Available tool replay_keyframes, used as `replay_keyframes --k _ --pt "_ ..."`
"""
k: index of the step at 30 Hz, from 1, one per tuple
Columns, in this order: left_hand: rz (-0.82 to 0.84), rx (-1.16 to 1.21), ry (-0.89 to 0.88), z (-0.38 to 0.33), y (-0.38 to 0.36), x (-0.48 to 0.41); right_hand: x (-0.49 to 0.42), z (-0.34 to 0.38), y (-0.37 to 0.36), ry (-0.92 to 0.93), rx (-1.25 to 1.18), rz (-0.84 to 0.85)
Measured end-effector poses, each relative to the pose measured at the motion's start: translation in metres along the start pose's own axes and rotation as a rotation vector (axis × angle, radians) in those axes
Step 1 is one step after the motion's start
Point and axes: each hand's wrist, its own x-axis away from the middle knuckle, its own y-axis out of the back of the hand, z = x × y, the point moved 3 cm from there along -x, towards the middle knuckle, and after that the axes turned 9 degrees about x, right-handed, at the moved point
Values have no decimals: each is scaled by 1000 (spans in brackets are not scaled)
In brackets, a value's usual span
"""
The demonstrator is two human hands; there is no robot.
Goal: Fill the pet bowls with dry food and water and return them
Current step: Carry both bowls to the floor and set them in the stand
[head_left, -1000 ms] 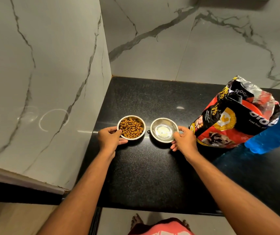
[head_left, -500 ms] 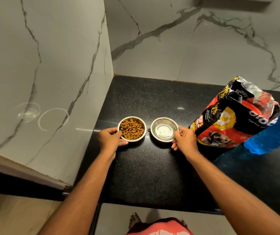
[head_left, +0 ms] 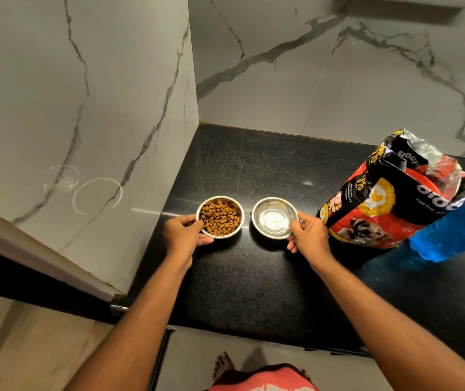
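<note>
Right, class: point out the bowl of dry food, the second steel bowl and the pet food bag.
bowl of dry food (head_left: 225, 236): head view, near rim.
second steel bowl (head_left: 260, 218): head view, left inner wall.
pet food bag (head_left: 378, 197): head view, yellow emblem on front.

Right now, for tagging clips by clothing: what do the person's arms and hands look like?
The left forearm and right forearm are bare, no sleeves in view. The left hand and right hand show no gloves, watch or wristband; rings too small to tell.
</note>
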Motion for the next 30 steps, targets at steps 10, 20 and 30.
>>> replay_keyframes --k 10,20,30 --pt "-46 13 -15 2 14 15 11 13 -2 73 12 42" --pt "-175 80 -39 14 44 49 22 29 -11 165 -2 166" --pt "-367 179 -62 38 81 114 46 37 -25 269 6 352"
